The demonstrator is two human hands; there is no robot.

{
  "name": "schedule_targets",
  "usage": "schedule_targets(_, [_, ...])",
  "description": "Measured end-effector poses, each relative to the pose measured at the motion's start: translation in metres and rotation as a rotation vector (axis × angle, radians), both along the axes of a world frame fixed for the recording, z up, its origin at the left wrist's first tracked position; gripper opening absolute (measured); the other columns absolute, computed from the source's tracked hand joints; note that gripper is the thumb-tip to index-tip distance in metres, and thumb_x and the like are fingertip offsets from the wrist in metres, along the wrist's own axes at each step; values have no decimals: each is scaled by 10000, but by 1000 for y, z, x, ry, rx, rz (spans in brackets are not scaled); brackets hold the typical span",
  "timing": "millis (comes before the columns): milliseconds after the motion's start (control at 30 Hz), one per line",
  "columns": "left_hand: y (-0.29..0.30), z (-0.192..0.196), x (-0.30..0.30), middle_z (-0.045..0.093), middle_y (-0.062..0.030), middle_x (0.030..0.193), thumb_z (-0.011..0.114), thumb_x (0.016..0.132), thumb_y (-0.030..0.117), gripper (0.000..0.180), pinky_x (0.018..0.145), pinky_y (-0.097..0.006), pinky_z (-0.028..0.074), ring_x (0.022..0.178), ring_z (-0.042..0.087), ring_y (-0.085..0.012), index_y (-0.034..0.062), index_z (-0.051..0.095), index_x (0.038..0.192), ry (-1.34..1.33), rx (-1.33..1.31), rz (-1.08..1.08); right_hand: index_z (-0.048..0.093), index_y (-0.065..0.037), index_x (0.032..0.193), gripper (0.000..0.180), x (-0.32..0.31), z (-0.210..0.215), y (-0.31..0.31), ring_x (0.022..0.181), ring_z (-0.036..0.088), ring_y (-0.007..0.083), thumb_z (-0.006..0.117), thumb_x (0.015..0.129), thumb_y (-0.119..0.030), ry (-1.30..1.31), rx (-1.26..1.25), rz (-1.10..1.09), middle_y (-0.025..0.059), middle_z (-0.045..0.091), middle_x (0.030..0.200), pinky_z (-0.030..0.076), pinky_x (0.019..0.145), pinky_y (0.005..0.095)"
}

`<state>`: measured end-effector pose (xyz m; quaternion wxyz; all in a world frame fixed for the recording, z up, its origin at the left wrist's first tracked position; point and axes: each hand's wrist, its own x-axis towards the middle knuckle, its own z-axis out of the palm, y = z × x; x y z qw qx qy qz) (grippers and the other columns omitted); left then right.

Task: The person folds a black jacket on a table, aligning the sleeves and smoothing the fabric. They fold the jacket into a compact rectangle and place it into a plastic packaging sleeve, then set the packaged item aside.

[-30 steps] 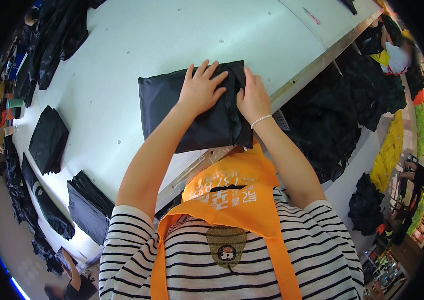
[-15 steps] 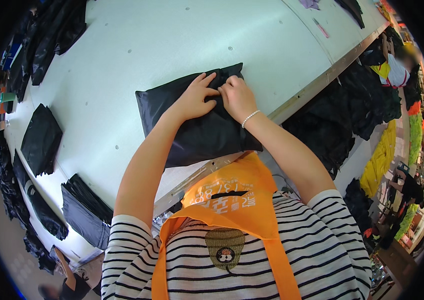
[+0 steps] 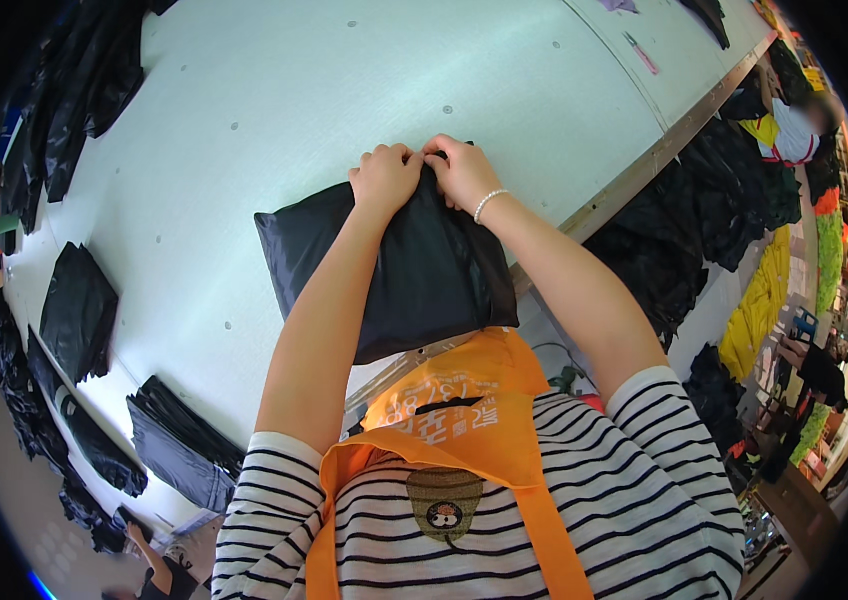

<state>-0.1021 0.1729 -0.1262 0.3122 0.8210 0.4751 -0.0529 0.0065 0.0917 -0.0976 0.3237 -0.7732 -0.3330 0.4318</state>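
A thick, glossy bundle of folded black fabric [image 3: 424,285] lies on the table in front of me, close to its near edge. At the far edge of the bundle my left hand [image 3: 386,180] is closed, with its fingers curled over the cloth. Right beside it my right hand [image 3: 464,175], with a beaded bracelet at the wrist, pinches the same edge. The two hands nearly touch at thumb and fingertips. My fingers partly hide the edge they grip, and my left forearm crosses over the bundle's left part.
The pale table [image 3: 274,110] has a metal-trimmed edge on the right. To the left are a black fabric stack [image 3: 79,310] and another stack [image 3: 184,440]. Dark cloth [image 3: 654,250] heaps below the right edge, near yellow cloth [image 3: 754,305]. A pink pen-like tool [image 3: 642,55] lies far right. Other people are nearby.
My left hand has moved from lying spread on the fabric to gripping its far edge beside my right hand. The bundle appears slightly lower and further left in view.
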Motion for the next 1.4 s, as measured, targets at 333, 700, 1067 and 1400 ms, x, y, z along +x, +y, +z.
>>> schedule_targets(333, [23, -14, 14, 691, -46, 959, 591, 797, 343, 240, 892, -420, 398, 959, 627, -246, 171, 715, 908, 68, -219, 130, 614, -27, 849, 70, -3, -29, -14, 629, 615, 314, 595, 835, -93, -147, 289, -34, 165, 642, 730, 487, 608, 375])
schedule_targets(700, [3, -4, 16, 682, -94, 961, 575, 826, 312, 256, 814, -391, 465, 937, 629, -280, 94, 689, 896, 27, -23, 123, 553, -110, 880, 70, -47, 16, -186, 640, 625, 287, 543, 833, -161, -485, 318, 461, 93, 623, 693, 483, 559, 420])
schedule_targets(1067, [-107, 173, -38, 627, -110, 763, 714, 718, 70, 77, 625, -340, 450, 669, 590, -258, 44, 642, 719, -844, 611, -162, 611, -29, 1123, 396, -32, -13, -224, 717, 626, 154, 546, 912, -358, 612, 36, -241, 59, 678, 919, 508, 670, 303])
schedule_targets(1400, [-119, 26, -140, 443, -238, 1303, 620, 835, 400, 667, 975, -460, 378, 1167, 461, -390, 6, 410, 1330, -249, 288, 482, 537, 59, 1182, 461, 37, -66, -187, 1023, 542, 188, 402, 982, -335, 140, 144, -555, 119, 594, 1129, 414, 902, 309])
